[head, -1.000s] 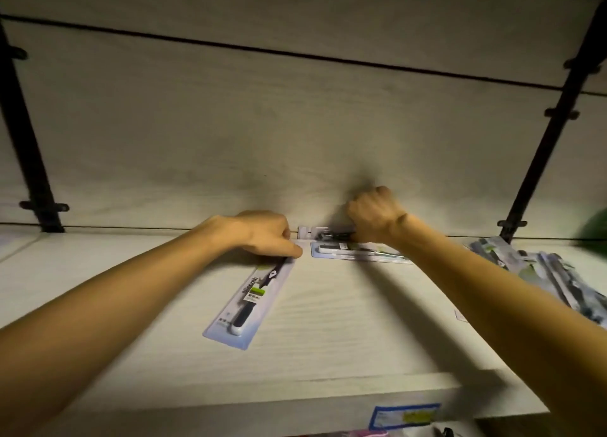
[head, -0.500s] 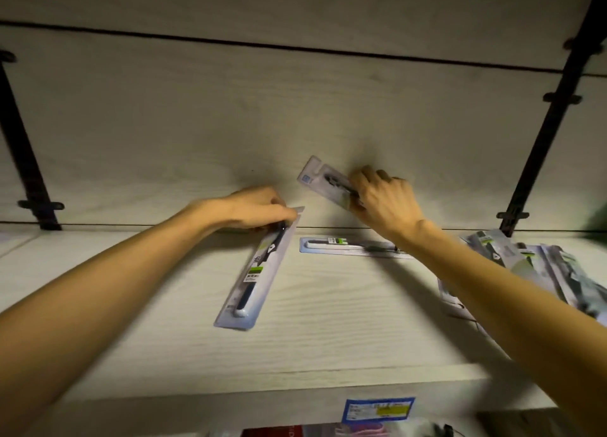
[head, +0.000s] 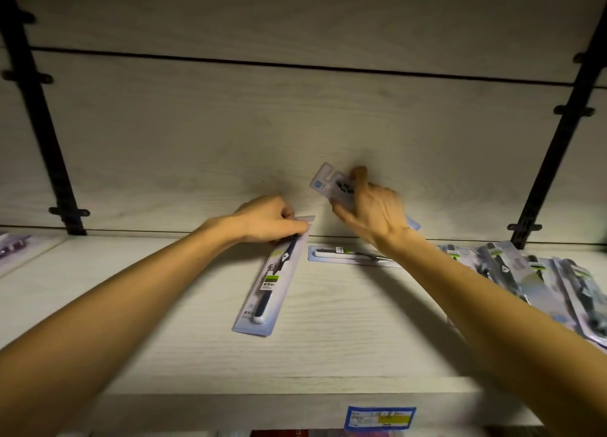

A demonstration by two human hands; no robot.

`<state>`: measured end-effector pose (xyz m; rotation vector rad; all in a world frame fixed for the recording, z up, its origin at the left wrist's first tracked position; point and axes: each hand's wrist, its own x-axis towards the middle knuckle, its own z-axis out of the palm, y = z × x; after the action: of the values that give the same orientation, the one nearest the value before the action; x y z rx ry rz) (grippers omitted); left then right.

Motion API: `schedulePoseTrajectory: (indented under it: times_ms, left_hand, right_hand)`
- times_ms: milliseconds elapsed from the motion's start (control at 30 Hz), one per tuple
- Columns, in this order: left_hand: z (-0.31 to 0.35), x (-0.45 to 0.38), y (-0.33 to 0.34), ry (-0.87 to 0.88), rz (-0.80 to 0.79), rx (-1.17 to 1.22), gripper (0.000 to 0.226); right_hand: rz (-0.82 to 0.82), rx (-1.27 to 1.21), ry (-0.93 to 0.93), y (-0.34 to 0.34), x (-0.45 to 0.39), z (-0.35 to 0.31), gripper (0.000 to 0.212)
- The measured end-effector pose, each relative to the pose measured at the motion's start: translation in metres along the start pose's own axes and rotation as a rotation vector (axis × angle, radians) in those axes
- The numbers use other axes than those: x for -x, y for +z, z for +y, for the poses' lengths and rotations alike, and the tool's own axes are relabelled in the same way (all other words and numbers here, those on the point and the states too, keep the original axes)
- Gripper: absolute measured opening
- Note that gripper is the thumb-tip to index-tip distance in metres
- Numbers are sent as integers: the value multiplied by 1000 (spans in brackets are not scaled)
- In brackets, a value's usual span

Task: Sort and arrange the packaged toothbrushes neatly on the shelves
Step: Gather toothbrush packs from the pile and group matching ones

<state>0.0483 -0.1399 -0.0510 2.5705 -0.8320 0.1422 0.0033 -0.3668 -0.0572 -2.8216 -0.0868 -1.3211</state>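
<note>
On the pale wooden shelf (head: 328,348) a packaged toothbrush (head: 270,282) lies lengthwise, its far end pinched by my left hand (head: 267,220) near the back wall. My right hand (head: 369,206) grips a second toothbrush pack (head: 328,183) and holds it raised and tilted against the back panel; most of that pack is hidden behind the hand. A third pack (head: 348,255) lies flat and sideways on the shelf below my right wrist.
A loose pile of several toothbrush packs (head: 538,279) lies at the right of the shelf. More packs (head: 13,246) show at the far left. Black shelf uprights (head: 39,115) (head: 558,134) stand at both sides. A price label (head: 379,417) sits on the shelf's front edge.
My right hand lifted one pack off the sideways pack and raised it against the back panel. My left hand pushed its pack further back toward the wall.
</note>
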Motion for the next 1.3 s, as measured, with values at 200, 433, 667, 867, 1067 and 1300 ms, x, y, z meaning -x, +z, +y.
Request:
schedulePoseTrajectory:
  times_ms: [200, 433, 667, 867, 1067, 1300]
  left_hand:
    - [4, 7, -5, -8, 95, -22, 49]
    - [15, 14, -11, 41, 367, 20, 35]
    - [43, 17, -14, -50, 412, 659, 34]
    - [64, 22, -10, -80, 358, 1031, 39]
    - [79, 18, -3, -30, 174, 1054, 35]
    - [113, 11, 18, -60, 140, 1104, 36]
  right_hand:
    - [-8, 61, -34, -3, -5, 5, 38]
    - [234, -84, 47, -40, -9, 2, 28]
    - [308, -487, 368, -73, -12, -6, 37]
    - [122, -801, 606, -75, 3, 3, 36]
    - [0, -975, 679, -77, 24, 10, 38]
    - [86, -820, 735, -92, 52, 39, 48]
